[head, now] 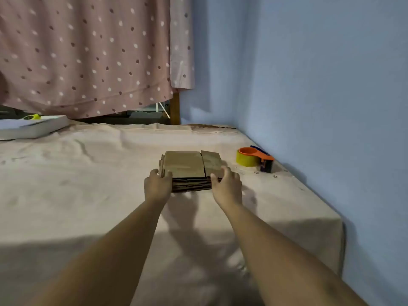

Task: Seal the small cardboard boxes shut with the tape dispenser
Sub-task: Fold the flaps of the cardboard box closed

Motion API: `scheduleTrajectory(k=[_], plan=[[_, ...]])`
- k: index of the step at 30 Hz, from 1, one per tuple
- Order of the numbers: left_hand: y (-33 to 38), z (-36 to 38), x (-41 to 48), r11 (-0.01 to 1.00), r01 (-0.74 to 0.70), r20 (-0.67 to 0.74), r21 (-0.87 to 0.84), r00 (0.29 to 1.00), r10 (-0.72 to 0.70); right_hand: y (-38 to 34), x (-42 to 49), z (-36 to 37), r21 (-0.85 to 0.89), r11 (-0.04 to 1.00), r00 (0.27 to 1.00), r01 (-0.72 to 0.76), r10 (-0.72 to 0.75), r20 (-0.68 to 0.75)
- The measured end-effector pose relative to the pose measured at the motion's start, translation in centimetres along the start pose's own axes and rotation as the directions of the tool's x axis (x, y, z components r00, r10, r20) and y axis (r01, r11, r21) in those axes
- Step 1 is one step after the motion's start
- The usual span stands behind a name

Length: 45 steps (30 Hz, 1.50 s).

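Just right of centre, on the cloth-draped tabletop (88,173): boxes (187,166) of brown cardboard, flattened and stacked into a low rectangular pile. Matte, slightly scuffed top sheet, split by a straight seam into a wide left panel and a narrow right one. Dark stripes between the layered edges along the near side.

Left grip (157,184) clamped on the pile's near left corner, thumb on the top sheet, fingers curled against the left edge. Right grip (227,184) clamped on the near right corner, fingers bent over the narrow panel, thumb pressed to the near edge. Bare forearms reaching in from the bottom of the frame, with soft shadows beneath them.

Further right, near the wall (309,85) and apart from the pile: dispenser (256,159), resting flat. Glossy yellowish roll of tape under a round orange plastic ring, with an orange handle running to a dark, blocky end.

Pale, wrinkled cloth over the whole tabletop, creased in soft folds and dropping over the edge at lower right. Smooth blue-painted wall filling the right side of the frame.

Upper left: pink curtain (88,51) dotted in dark and white, hanging in loose folds. Below its right end, a straight brown wooden post (175,109).

At the left edge, on the cloth: flat white package (33,129) with square corners, and on it a small yellow-green object (32,117), too blurred to identify.
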State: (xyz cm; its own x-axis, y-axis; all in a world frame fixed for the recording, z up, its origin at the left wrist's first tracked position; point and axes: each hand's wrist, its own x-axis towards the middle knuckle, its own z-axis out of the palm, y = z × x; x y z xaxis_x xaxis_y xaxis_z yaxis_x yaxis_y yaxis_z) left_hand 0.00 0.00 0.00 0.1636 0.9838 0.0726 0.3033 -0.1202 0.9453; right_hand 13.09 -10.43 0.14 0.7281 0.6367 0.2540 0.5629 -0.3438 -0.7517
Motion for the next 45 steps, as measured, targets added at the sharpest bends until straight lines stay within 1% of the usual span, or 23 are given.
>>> scheduleTrajectory(k=[3,4,6,9,12,15,17,19,21,22,23,25,26,28,31,34,37,40,42,44,45], plan=[[-0.9,0.7,2.0,0.992,0.118,0.018,-0.045,0.993,-0.118,0.7,2.4,1.1,0.078,0.972,0.972,-0.222,0.227,-0.056],[-1.3,0.9,2.7,0.991,0.126,0.022,-0.045,0.992,-0.126,1.0,3.1,1.2,0.087,0.955,0.956,-0.282,0.288,-0.058],[-1.8,1.3,3.6,0.996,0.091,0.029,0.010,0.995,-0.091,1.4,3.9,1.2,0.050,0.941,0.940,-0.336,0.338,-0.042],[-2.0,1.7,4.4,0.996,-0.016,0.022,0.084,1.000,0.015,1.3,4.7,1.3,0.046,0.954,0.955,-0.296,0.297,0.006],[-2.1,1.8,5.7,0.994,-0.084,0.012,0.068,0.996,0.084,0.9,5.8,2.4,0.081,0.959,0.962,-0.273,0.270,0.048],[-2.2,1.2,7.5,0.996,-0.086,-0.033,-0.008,0.996,0.086,0.8,7.4,4.6,0.235,0.919,0.948,-0.318,0.304,0.093],[-2.6,0.4,8.8,0.996,-0.082,-0.061,-0.023,0.995,0.080,0.3,8.4,5.9,0.326,0.892,0.949,-0.313,0.287,0.127],[-3.4,-0.2,10.0,0.997,-0.068,-0.079,-0.028,0.995,0.065,0.0,9.4,7.0,0.379,0.875,0.952,-0.302,0.258,0.163],[-3.9,-0.4,10.6,0.999,-0.050,-0.077,-0.014,0.996,0.049,0.0,10.1,8.1,0.384,0.874,0.953,-0.296,0.246,0.176],[-4.2,-0.2,10.9,0.999,-0.051,-0.084,0.016,0.995,0.052,0.3,10.5,8.8,0.370,0.882,0.955,-0.292,0.251,0.155],[-4.4,0.1,11.0,0.996,-0.068,-0.108,0.066,0.991,0.075,0.8,10.8,9.6,0.318,0.907,0.961,-0.276,0.257,0.101],[-4.5,0.8,10.6,0.971,-0.128,-0.191,0.203,0.967,0.168,2.0,11.4,10.6,0.217,0.944,0.966,-0.247,0.256,-0.016],[-4.4,1.1,10.3,0.951,-0.150,-0.219,0.269,0.952,0.212,2.0,11.4,10.5,0.224,0.945,0.965,-0.238,0.256,-0.053],[-4.1,1.3,9.4,0.928,-0.168,-0.223,0.333,0.942,0.251,1.2,10.7,10.0,0.339,0.913,0.956,-0.228,0.276,-0.102],[-3.9,1.0,8.5,0.918,-0.238,-0.156,0.317,0.941,0.299,0.4,9.6,9.0,0.522,0.835,0.941,-0.175,0.298,-0.162],[-4.1,1.0,8.0,0.852,-0.343,-0.074,0.395,0.913,0.401,0.1,8.9,8.8,0.575,0.809,0.951,-0.118,0.259,-0.169],[-3.7,1.1,6.5,0.878,-0.359,-0.066,0.317,0.915,0.398,-0.5,7.9,8.0,0.579,0.811,0.966,-0.082,0.207,-0.154],[-2.8,1.1,5.0,0.921,-0.361,-0.075,0.148,0.924,0.374,-1.0,7.3,6.9,0.565,0.823,0.968,-0.051,0.180,-0.175],[-1.8,1.2,4.2,0.929,-0.371,-0.092,0.005,0.925,0.369,-1.7,7.0,6.0,0.626,0.779,0.966,-0.043,0.191,-0.172],[-0.5,1.5,3.3,0.915,-0.398,-0.117,-0.070,0.914,0.388,-2.8,6.4,5.1,0.695,0.717,0.965,-0.050,0.213,-0.151],[0.2,1.6,2.8,0.897,-0.431,-0.119,-0.101,0.900,0.419,-3.2,6.2,4.8,0.730,0.682,0.971,-0.051,0.206,-0.124]])
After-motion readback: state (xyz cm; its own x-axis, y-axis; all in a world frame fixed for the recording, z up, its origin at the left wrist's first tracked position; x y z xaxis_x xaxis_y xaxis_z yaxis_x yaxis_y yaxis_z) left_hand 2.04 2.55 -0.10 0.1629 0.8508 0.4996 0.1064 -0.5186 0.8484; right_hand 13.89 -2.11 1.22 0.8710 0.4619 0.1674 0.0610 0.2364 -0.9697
